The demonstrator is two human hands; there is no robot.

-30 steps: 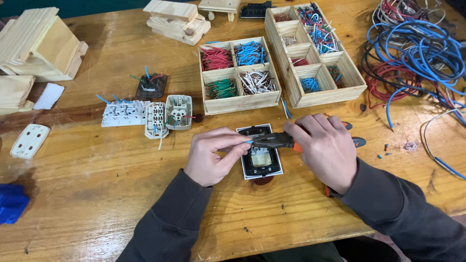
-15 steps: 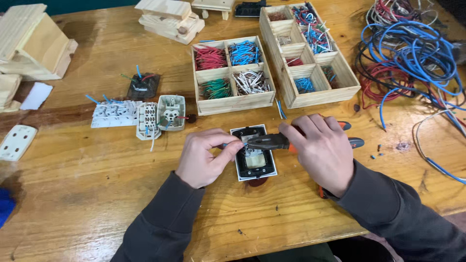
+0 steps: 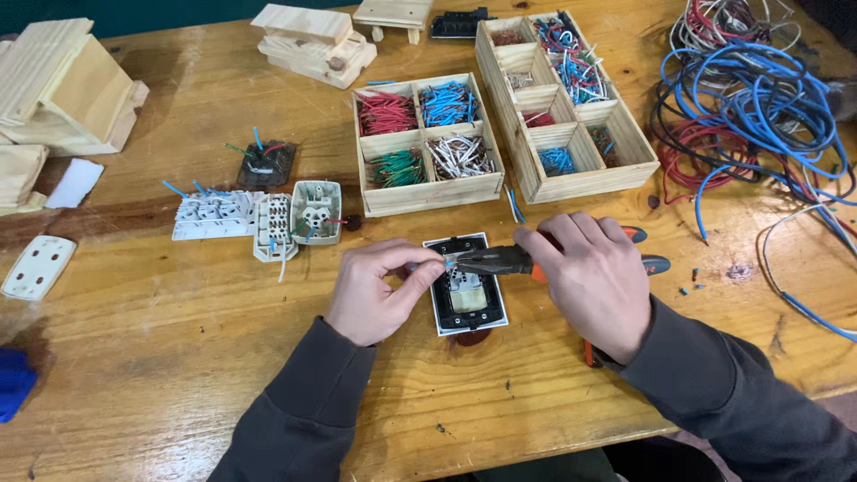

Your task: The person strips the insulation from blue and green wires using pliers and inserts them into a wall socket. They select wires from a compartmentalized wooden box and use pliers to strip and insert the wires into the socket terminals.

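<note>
Gripping pliers (image 3: 500,260) in right hand (image 3: 594,281) over switch plate (image 3: 466,295)

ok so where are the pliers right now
In the head view, the pliers are in the right hand, just right of centre, their tip over the black switch plate and meeting the left hand.

A single head-worn camera looks steeply down and forward at a wooden workbench (image 3: 178,357) from close range. The wearer's sleeves enter from the bottom edge, and both hands meet just below the frame's centre. The bench's far edge runs along the top, with tangled cables (image 3: 759,107) filling the upper right.
</note>
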